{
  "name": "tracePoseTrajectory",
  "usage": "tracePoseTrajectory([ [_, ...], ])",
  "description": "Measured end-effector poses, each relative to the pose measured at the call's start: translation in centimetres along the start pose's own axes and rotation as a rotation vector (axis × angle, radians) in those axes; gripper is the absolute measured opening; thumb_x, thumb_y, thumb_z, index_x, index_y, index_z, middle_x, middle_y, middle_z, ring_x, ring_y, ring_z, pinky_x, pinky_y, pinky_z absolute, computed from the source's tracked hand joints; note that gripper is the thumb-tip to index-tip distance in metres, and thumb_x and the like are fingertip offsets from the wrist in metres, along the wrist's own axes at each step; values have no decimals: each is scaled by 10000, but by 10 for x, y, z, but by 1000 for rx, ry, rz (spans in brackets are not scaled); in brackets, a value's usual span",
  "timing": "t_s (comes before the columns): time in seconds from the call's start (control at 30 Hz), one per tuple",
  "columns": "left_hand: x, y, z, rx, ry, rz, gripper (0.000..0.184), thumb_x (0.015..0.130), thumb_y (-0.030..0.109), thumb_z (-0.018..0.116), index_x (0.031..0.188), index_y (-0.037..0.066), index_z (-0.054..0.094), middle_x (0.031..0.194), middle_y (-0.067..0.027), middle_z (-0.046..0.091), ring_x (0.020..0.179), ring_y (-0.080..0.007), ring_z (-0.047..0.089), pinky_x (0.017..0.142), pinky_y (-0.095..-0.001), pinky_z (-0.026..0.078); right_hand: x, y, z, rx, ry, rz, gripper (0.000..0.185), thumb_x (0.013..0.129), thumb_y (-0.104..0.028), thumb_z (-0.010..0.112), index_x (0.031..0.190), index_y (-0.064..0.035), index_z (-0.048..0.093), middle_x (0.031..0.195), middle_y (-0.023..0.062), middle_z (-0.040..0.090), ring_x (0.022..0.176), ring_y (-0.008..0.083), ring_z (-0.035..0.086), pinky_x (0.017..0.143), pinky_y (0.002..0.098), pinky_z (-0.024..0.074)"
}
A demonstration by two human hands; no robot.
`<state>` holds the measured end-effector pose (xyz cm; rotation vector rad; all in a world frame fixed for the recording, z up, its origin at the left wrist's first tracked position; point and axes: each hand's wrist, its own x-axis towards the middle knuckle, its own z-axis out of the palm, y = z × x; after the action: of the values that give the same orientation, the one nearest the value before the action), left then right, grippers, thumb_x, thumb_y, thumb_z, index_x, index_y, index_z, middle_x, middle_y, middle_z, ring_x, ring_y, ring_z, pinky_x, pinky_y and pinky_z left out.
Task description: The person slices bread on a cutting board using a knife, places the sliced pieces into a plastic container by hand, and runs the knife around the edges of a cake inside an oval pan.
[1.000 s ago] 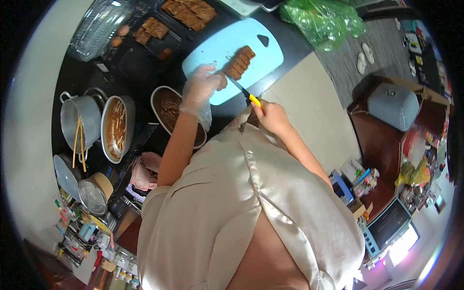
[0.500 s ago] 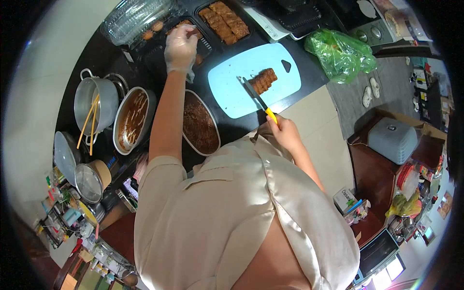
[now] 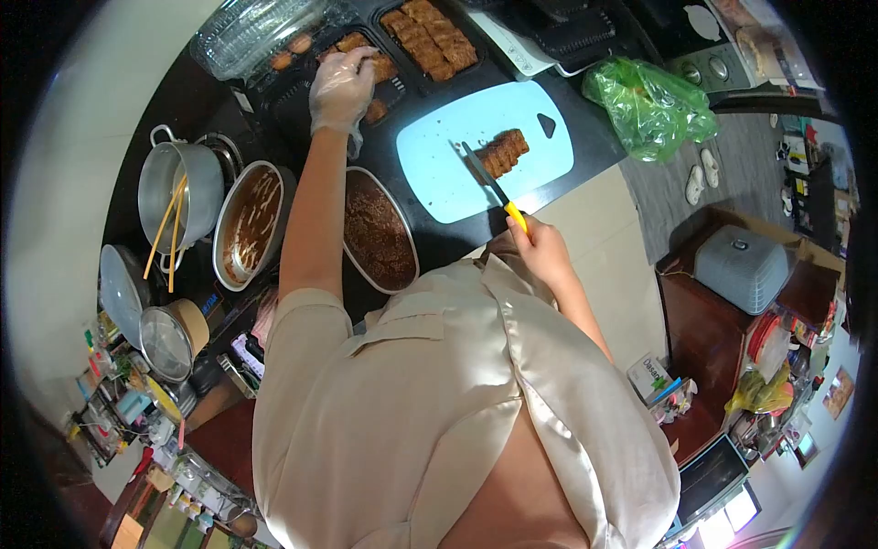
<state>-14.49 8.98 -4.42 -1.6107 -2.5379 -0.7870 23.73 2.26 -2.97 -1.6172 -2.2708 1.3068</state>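
My left hand point(image 3: 340, 91), in a clear plastic glove, reaches over a black plastic tray point(image 3: 391, 89) that holds brown meat pieces point(image 3: 382, 67). Its fingers are bent at the pieces; whether they grip one is hidden. My right hand point(image 3: 541, 249) is closed around the yellow handle of a knife point(image 3: 494, 186). The blade lies over a light blue cutting board point(image 3: 439, 174), beside a sliced brown meat piece point(image 3: 504, 153). Another black tray point(image 3: 478, 62) with larger brown pieces stands behind the board.
An oval dish with brown sauce point(image 3: 377, 233) is nearest my body. Left of it are a sauce-smeared oval dish point(image 3: 251, 224) and a pot point(image 3: 206, 188) with chopsticks. A green plastic bag point(image 3: 651, 110) lies right of the board, clear lids point(image 3: 251, 41) at the back left.
My left hand has moved from the board to the black tray at the back left, and the dark piece it had at the board is gone from there. The view has shifted too.
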Motion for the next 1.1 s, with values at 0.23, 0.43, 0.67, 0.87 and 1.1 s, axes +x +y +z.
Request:
tracePoseTrajectory([
  [0.23,13,-1,-1,116,-220,94,277,796,349,640,1004,167,662,1076,-138,648,986,-331,617,836,-426,506,-3,-4,-5,-16,3,43,387,948,-357,555,822,4,620,607,208,565,559,376,548,559,447,437],
  [0.43,24,3,-17,21,-387,-85,276,767,364,646,902,123,641,899,-104,681,860,-312,648,781,-412,503,-5,-3,-5,-16,0,60,412,944,-378,545,793,-1,615,633,222,596,612,416,589,580,480,453],
  [0.67,27,7,-26,122,-462,-91,323,792,420,620,920,124,630,860,-100,669,836,-312,637,760,-403,494,-4,4,-3,-11,38,29,385,950,-343,568,805,12,601,581,205,525,508,339,497,532,427,405],
  [0.87,22,-12,6,23,-204,10,338,824,425,630,919,101,646,892,-113,679,857,-328,639,772,-409,492,-6,3,-4,3,34,58,387,950,-346,563,803,10,604,584,208,533,516,354,497,535,434,406],
  [1.1,-42,68,-24,-190,-493,-71,342,873,365,602,1011,62,680,1003,-156,694,919,-339,648,827,-399,501,-16,7,-12,-94,15,113,424,948,-384,540,765,-7,606,611,220,580,592,413,578,572,485,443],
])
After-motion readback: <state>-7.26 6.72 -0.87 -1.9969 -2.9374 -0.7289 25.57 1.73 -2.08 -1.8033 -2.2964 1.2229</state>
